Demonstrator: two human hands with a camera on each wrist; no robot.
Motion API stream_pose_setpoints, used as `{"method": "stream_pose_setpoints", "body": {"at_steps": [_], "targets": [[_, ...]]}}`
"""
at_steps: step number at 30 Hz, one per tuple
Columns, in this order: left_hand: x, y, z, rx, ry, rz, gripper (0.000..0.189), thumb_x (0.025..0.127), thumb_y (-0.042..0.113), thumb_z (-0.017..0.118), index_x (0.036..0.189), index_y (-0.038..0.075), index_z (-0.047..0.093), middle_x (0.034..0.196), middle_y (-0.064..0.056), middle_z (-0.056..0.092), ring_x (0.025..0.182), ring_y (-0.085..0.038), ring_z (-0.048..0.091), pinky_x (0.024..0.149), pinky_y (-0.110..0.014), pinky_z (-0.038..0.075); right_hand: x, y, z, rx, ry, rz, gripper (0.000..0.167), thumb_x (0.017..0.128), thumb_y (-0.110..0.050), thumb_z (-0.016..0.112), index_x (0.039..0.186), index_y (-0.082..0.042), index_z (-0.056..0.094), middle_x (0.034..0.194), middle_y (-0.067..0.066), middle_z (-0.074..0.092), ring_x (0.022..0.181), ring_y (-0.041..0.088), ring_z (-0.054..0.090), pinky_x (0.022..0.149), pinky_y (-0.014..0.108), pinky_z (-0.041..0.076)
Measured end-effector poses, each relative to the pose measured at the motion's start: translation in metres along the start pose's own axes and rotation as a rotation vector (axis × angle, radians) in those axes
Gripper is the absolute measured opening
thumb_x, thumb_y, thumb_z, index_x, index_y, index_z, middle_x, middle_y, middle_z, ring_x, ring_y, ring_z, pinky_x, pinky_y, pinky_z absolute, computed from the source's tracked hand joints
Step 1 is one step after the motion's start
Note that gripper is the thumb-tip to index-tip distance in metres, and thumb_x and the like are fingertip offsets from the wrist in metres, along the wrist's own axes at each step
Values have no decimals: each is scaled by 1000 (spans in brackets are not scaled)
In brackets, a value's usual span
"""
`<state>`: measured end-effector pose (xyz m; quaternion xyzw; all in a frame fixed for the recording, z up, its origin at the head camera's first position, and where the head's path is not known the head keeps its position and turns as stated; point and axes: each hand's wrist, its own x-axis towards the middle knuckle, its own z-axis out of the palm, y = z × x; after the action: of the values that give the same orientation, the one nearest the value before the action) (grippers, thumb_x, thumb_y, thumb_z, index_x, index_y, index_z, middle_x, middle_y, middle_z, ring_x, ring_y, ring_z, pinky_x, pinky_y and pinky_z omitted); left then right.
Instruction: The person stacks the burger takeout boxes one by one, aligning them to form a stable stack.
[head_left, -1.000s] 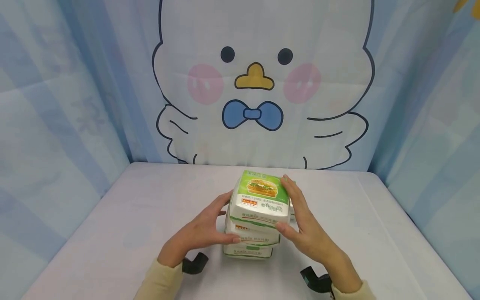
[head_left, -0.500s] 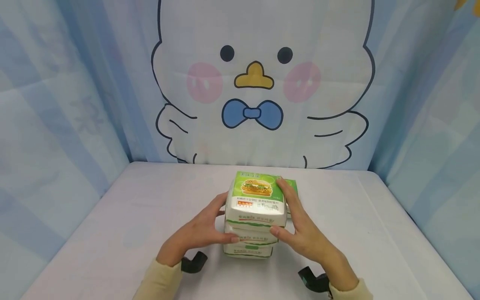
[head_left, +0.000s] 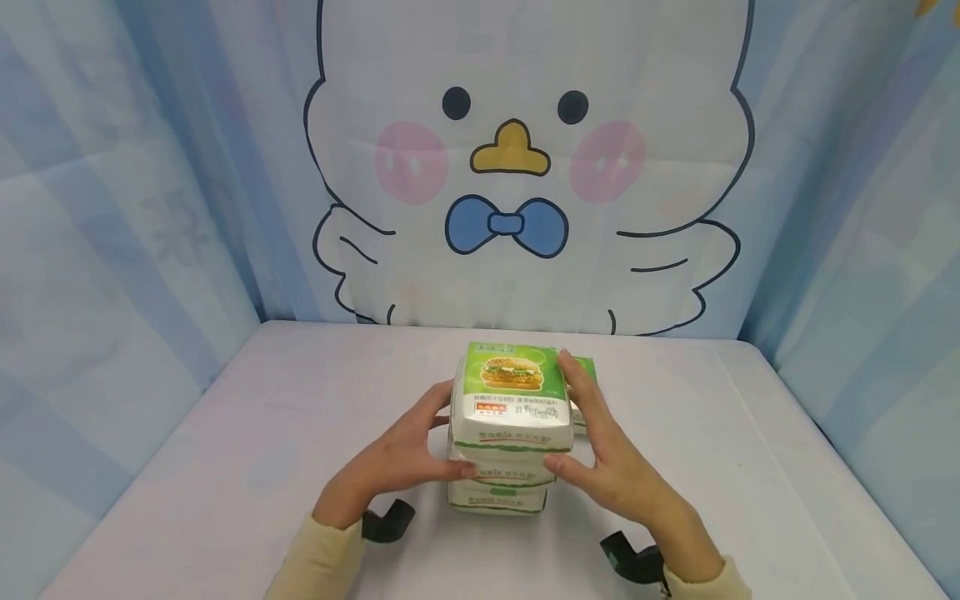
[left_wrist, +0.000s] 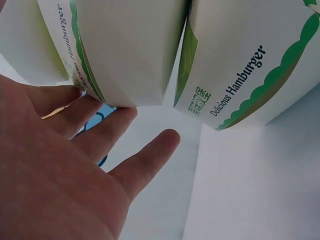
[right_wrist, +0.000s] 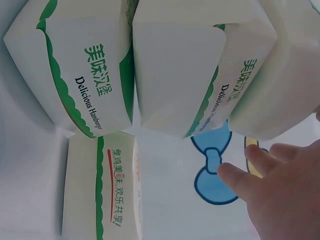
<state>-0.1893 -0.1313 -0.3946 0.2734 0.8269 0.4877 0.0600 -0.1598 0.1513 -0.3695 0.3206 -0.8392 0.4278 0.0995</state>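
Three white-and-green hamburger boxes stand stacked mid-table: a top box point(head_left: 513, 421) with a burger picture on its lid, a middle box point(head_left: 517, 473) and a bottom box point(head_left: 498, 500). My left hand point(head_left: 386, 454) rests against the stack's left side, thumb on the front of the middle box. In the left wrist view its fingers point(left_wrist: 152, 157) are extended, some fingertips right at a box wall. On the other side, my right hand point(head_left: 622, 467) touches the top box, index finger at its upper right edge and thumb at its lower front corner; the other fingers point(right_wrist: 237, 182) stretch out beyond.
Another hamburger box point(head_left: 585, 367) stands on the white table point(head_left: 315, 375) behind the stack to the right, partly hidden; the right wrist view shows this box point(right_wrist: 82, 187) too. A curtain point(head_left: 510, 275) with a cartoon bird hangs behind the table, with blue curtains at both sides.
The top box has shifted slightly left and turned straighter on the stack, uncovering more of the box behind. My right hand moved left with it, then back slightly right. My left hand stayed nearly still.
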Motion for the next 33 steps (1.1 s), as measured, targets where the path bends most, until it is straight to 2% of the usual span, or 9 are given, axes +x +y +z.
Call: {"method": "stream_pose_setpoints", "body": {"at_steps": [5,9,15,17,24,29,33], "targets": [[0,-1,-1,-18,-4,-25,101,74,35,87,152,41,23,156,13,30,146,-14,30,115,-55,37,0,0,1,-21,-4,-8,103,83,-24,74,161,-22,6,168,0,1,152,39,13,106,80,23],[-1,-1,-1,-19,-8,-20,104,74,35,86,154,41,20,159,10,26,148,-17,27,115,-56,36,0,0,2,-19,-6,5,103,83,-26,74,160,-26,6,168,-2,1,153,35,9,107,80,23],[-2,2,-2,10,18,-15,115,71,37,88,156,42,12,162,10,21,151,-20,23,116,-55,36,1,-1,2,-10,-8,12,104,83,-26,75,160,-26,5,168,-1,2,152,35,13,107,79,24],[-3,4,-4,18,34,1,118,69,38,89,157,42,10,163,10,21,151,-20,23,116,-55,37,1,-1,2,-6,-11,14,105,83,-26,75,160,-27,4,168,-1,3,152,35,15,106,80,25],[-4,8,-9,42,86,117,121,71,35,89,159,33,7,167,4,13,154,-24,17,117,-56,35,1,3,-3,-22,-9,-9,107,82,-25,75,161,-25,3,167,2,7,147,41,25,104,80,28],[-1,10,-10,9,108,186,119,72,47,86,160,30,7,167,2,11,154,-25,14,117,-60,32,-2,11,-12,-42,11,-7,107,79,-24,76,160,-26,6,167,1,9,148,37,23,108,74,31],[2,13,-9,-35,115,209,118,73,60,80,160,28,7,167,4,9,155,-22,10,119,-61,26,-4,18,-19,-67,41,-3,106,79,-25,76,160,-25,9,166,4,11,149,37,21,109,73,31]]}}
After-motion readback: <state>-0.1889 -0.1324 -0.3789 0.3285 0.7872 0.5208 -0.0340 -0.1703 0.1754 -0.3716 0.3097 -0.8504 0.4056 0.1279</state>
